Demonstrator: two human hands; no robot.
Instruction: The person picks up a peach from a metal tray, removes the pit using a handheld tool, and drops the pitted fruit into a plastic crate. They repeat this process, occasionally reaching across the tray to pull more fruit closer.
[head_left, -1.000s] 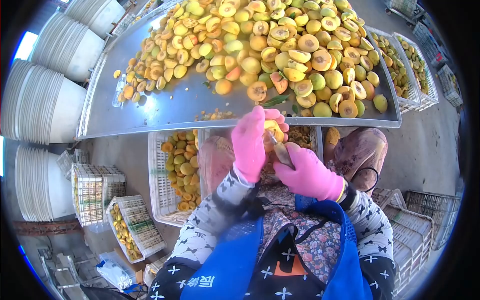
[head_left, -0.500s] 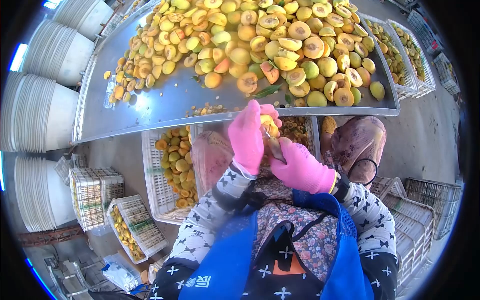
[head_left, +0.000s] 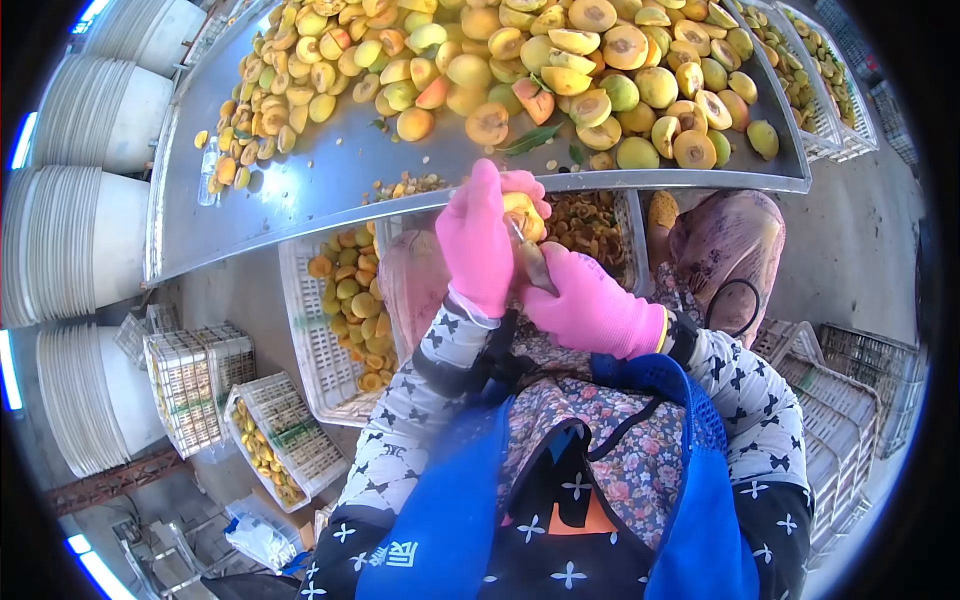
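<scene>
A: Beginning with the largest thing?

B: Yes. Looking at the long metal table [head_left: 300,190], stretching across the top and carrying a heap of halved fruit [head_left: 560,60], yellow and green. Seeing also stacks of white basins [head_left: 85,240] at the far left, well apart from the hands.

A: And going below the table edge?

B: Finding a white crate [head_left: 305,330] on the floor, holding more fruit. Finding a second crate [head_left: 632,240] just behind the hands, holding small brown pieces, perhaps stones; too small for telling surely.

A: Coming now to the hands?

B: Noticing both in pink gloves, meeting just under the table edge, in front of a blue apron [head_left: 450,520]. Seeing the left hand [head_left: 477,245] raised upright, curling its fingers around a single fruit [head_left: 520,212] and gripping it near the fingertips.

A: And looking at the other one?

B: Seeing the right hand [head_left: 592,308] closing firmly around a grey tool [head_left: 537,268], probably a small blade, though not telling the kind exactly.

A: Placing the fruit against the tool, then?

B: Placing the single fruit above and a little to the left of the right hand, touching the tool's tip. Tracing the tool's long axis slanting from lower right up to upper left, pointing into the fruit. Counting the left hand as the nearer one, enclosing it.
</scene>
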